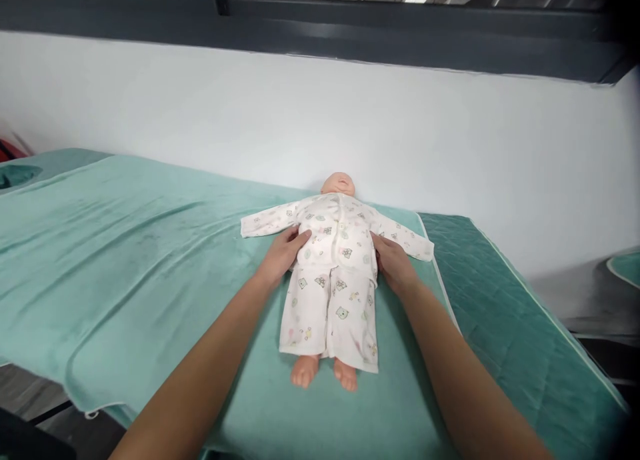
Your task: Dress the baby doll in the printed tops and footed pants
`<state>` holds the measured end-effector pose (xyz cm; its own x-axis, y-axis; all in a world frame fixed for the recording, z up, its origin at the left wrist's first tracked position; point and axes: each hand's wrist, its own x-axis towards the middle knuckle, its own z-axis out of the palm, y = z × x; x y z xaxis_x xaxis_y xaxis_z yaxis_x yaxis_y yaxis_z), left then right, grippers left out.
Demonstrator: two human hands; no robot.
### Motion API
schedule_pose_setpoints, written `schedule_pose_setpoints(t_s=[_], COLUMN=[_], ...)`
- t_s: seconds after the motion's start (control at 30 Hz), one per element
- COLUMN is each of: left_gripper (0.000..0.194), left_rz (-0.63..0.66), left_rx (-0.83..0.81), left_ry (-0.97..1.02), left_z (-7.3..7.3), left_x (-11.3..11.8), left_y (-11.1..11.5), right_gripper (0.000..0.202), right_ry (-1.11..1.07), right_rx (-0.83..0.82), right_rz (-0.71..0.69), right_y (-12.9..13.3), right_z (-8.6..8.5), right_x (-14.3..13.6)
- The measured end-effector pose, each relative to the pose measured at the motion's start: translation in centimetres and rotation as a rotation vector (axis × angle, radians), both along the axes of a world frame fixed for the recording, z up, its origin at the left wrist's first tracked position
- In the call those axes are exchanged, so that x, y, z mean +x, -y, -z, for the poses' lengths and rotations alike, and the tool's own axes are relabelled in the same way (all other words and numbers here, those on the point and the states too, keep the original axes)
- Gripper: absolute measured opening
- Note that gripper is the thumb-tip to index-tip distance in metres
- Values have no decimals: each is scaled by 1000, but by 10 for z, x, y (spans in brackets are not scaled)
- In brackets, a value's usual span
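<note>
A baby doll (pixel 339 182) lies on its back, its head by the wall and its bare feet toward me. It wears a white long-sleeved shirt (pixel 336 230) and matching trousers (pixel 327 313), both printed with small animals. Its arms are spread sideways, and the sleeves cover the doll's hands. My left hand (pixel 284 252) grips the left side of the doll's waist, thumb on top of the shirt. On the opposite side my right hand (pixel 394 260) holds the waist, with most of its fingertips hidden against the shirt.
Under the doll spreads a light green sheet (pixel 150 267), wrinkled at the left. A darker green quilted pad (pixel 510 327) shows at the right. Behind stands a white wall (pixel 300 120) with a dark window frame (pixel 400 37) above. Floor shows past the bed's lower left edge.
</note>
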<state>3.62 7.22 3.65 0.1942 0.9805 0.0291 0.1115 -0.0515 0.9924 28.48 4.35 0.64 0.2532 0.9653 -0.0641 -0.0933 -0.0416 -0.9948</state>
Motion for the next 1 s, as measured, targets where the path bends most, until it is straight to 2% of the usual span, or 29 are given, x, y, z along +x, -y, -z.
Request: schedule_pose_setpoints(t_s=[0.17, 0.37, 0.47, 0.57, 0.63, 0.8, 0.9, 1.0], left_gripper=[48, 34, 30, 25, 22, 17, 18, 7], left_rz=[-123, -185, -199, -205, -178, -42, -30, -15], left_rx=[62, 150, 203, 254, 281, 364, 434, 477], left_ry=[-195, -294, -350, -405, -409, -409, -513, -556], left_z=[12, 25, 28, 31, 35, 46, 51, 49], left_x=[-7, -18, -25, -35, -42, -54, -54, -53], left_y=[9, 40, 63, 94, 118, 167, 175, 174], right_gripper=[42, 41, 41, 39, 38, 30, 30, 26], right_ry=[13, 279, 321, 414, 496, 742, 860, 891], right_rx=[-130, -118, -65, -15, 20, 233, 320, 356], right_rz=[-36, 10, 62, 219, 251, 61, 49, 26], right_y=[17, 47, 75, 116, 145, 200, 210, 206], right_z=[4, 11, 17, 20, 20, 26, 31, 29], right_x=[4, -1, -8, -22, -34, -63, -72, -74])
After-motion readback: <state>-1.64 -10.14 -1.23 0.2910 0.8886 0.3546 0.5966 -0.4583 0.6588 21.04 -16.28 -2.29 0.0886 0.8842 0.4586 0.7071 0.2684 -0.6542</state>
